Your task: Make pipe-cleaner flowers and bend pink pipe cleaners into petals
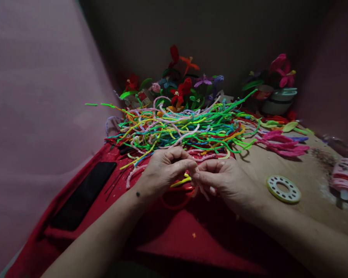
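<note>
My left hand [172, 166] and my right hand [222, 175] meet over the red cloth, thumbs and fingertips pinched together. Between them is a pale pink pipe cleaner [203, 192], its ends hanging below the fingers; most of it is hidden by the fingertips. Just under the hands lie a yellow piece [181, 182] and a red loop [178, 206] that looks like a scissors handle, partly covered. Beyond the fingers spreads a large tangled heap of pipe cleaners [174, 129] in green, yellow, pink, orange and blue.
A black phone [84, 195] lies on the red cloth [174, 239] at left. To the right are a tape spool [283, 189], bright pink pipe-cleaner petals [282, 143] and a pink glue gun-like object [345, 177]. Fuzzy flowers [181, 90] and a pale container [280, 101] stand behind.
</note>
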The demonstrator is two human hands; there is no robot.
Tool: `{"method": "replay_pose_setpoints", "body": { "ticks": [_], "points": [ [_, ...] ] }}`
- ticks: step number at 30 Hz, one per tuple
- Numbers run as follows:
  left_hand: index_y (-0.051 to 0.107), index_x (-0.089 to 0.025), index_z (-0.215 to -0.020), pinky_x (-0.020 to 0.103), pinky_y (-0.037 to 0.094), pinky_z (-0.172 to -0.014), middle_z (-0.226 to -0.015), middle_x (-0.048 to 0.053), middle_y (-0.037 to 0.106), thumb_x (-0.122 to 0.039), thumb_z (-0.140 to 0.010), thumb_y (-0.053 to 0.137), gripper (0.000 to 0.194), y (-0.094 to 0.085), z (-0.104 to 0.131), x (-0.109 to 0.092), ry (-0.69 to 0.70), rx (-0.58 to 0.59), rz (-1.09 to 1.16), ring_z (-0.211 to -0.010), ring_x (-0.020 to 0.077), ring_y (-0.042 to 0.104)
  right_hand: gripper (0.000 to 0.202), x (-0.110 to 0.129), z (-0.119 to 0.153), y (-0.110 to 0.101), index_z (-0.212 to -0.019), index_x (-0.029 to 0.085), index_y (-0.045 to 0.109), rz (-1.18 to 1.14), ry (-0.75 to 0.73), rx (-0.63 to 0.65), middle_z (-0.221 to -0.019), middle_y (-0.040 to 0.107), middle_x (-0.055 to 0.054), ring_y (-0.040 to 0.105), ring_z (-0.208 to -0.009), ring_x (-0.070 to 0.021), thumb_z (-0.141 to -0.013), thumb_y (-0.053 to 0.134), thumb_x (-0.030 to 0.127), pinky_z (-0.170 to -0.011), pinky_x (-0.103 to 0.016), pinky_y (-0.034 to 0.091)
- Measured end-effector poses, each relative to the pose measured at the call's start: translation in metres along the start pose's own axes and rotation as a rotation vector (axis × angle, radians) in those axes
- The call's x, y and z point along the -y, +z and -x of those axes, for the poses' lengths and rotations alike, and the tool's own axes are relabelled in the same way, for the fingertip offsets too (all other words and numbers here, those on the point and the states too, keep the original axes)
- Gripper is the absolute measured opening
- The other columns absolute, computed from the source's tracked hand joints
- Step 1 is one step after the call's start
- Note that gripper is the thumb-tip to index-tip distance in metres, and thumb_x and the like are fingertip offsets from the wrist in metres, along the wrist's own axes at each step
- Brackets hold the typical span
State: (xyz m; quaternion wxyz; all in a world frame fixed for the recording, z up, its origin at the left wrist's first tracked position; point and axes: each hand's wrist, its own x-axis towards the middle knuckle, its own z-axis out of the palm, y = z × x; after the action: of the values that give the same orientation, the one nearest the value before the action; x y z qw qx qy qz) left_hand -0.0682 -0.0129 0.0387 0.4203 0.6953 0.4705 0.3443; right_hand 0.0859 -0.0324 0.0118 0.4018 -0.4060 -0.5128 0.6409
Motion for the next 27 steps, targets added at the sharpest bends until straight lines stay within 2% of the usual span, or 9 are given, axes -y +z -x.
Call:
{"method": "replay_pose_setpoints", "body": {
  "ticks": [3, 6, 9, 11, 16, 18, 21, 24, 27],
  "points": [
    [0.058, -0.013, -0.063, 0.017, 0.037, -0.047, -0.058, -0.002, 0.053, -0.021, -0.078, 0.054, 0.017, 0.001, 0.001, 0.004, 0.127, -0.029, -0.074, -0.05, 0.0062, 0.045, 0.029, -0.004, -0.003, -0.001, -0.052, 0.015, 0.053, -0.025, 0.015, 0.03, -0.042, 0.045, 0.005, 0.036, -0.039, -0.0051, -0.071, 0.064, 0.033, -0.04, -0.021, 0.023],
    [0.057, -0.014, -0.064, 0.02, 0.041, -0.057, -0.064, 0.001, 0.056, -0.02, -0.081, 0.051, 0.02, 0.002, 0.002, 0.009, 0.374, -0.11, -0.254, -0.06, 0.0092, 0.05, 0.03, -0.007, -0.006, -0.002, -0.052, 0.014, 0.055, -0.06, 0.035, 0.092, -0.044, 0.048, 0.003, 0.037, -0.038, -0.0055, -0.072, 0.064, 0.035, -0.039, -0.021, 0.024],
    [0.058, -0.015, -0.069, 0.021, 0.043, -0.063, -0.068, 0.003, 0.057, -0.018, -0.082, 0.05, 0.015, 0.003, 0.004, 0.013, 0.612, -0.193, -0.451, -0.066, 0.011, 0.052, 0.032, -0.008, -0.007, -0.003, -0.051, 0.014, 0.054, -0.047, 0.016, 0.086, -0.042, 0.047, 0.003, 0.037, -0.036, -0.0053, -0.072, 0.063, 0.037, -0.037, -0.021, 0.024],
    [0.058, -0.015, -0.072, 0.021, 0.043, -0.063, -0.069, 0.003, 0.058, -0.017, -0.083, 0.049, 0.015, 0.004, 0.004, 0.015, 0.667, -0.212, -0.493, -0.066, 0.0107, 0.052, 0.032, -0.008, -0.007, -0.003, -0.053, 0.014, 0.056, -0.004, -0.001, 0.074, -0.042, 0.048, 0.002, 0.038, -0.035, -0.0058, -0.073, 0.062, 0.038, -0.036, -0.02, 0.025],
    [0.058, -0.014, -0.069, 0.021, 0.043, -0.062, -0.067, 0.003, 0.058, -0.018, -0.081, 0.052, 0.014, 0.006, 0.004, 0.018, 0.694, -0.239, -0.489, -0.065, 0.0107, 0.053, 0.033, -0.008, -0.005, -0.002, -0.053, 0.014, 0.056, 0.035, 0.021, 0.089, -0.042, 0.05, 0.002, 0.04, -0.033, -0.0067, -0.073, 0.061, 0.041, -0.035, -0.02, 0.028],
    [0.059, -0.015, -0.069, 0.022, 0.043, -0.062, -0.067, 0.002, 0.059, -0.022, -0.081, 0.053, 0.014, 0.006, 0.003, 0.017, 0.588, -0.259, -0.372, -0.065, 0.0106, 0.054, 0.034, -0.008, -0.005, -0.002, -0.053, 0.014, 0.055, 0.025, 0.014, 0.091, -0.043, 0.051, 0.002, 0.041, -0.033, -0.0071, -0.074, 0.06, 0.04, -0.035, -0.021, 0.029],
    [0.056, -0.015, -0.072, 0.02, 0.04, -0.049, -0.059, -0.002, 0.055, -0.032, -0.077, 0.057, 0.018, 0.004, 0.0, 0.011, 0.215, -0.221, -0.053, -0.05, 0.0076, 0.049, 0.031, -0.006, -0.006, -0.005, -0.055, 0.014, 0.057, -0.004, -0.019, 0.019, -0.045, 0.052, 0.001, 0.042, -0.036, -0.007, -0.075, 0.059, 0.038, -0.037, -0.021, 0.03],
    [0.05, -0.016, -0.076, 0.016, 0.031, -0.037, -0.053, -0.007, 0.049, -0.035, -0.068, 0.065, 0.026, 0.006, -0.002, 0.007, -0.118, -0.013, 0.173, -0.038, 0.0041, 0.04, 0.028, -0.004, -0.01, -0.009, -0.057, 0.013, 0.058, -0.042, -0.06, -0.101, -0.046, 0.052, 0.002, 0.04, -0.038, -0.0056, -0.073, 0.062, 0.035, -0.039, -0.02, 0.029],
    [0.046, -0.018, -0.083, 0.016, 0.03, -0.036, -0.054, -0.007, 0.052, -0.027, -0.066, 0.067, 0.029, 0.012, -0.002, 0.01, -0.213, 0.177, 0.216, -0.038, 0.0049, 0.042, 0.028, -0.004, -0.012, -0.01, -0.057, 0.013, 0.057, -0.059, -0.096, -0.16, -0.046, 0.05, 0.003, 0.039, -0.038, -0.005, -0.073, 0.062, 0.036, -0.038, -0.019, 0.027]
  ]
}}
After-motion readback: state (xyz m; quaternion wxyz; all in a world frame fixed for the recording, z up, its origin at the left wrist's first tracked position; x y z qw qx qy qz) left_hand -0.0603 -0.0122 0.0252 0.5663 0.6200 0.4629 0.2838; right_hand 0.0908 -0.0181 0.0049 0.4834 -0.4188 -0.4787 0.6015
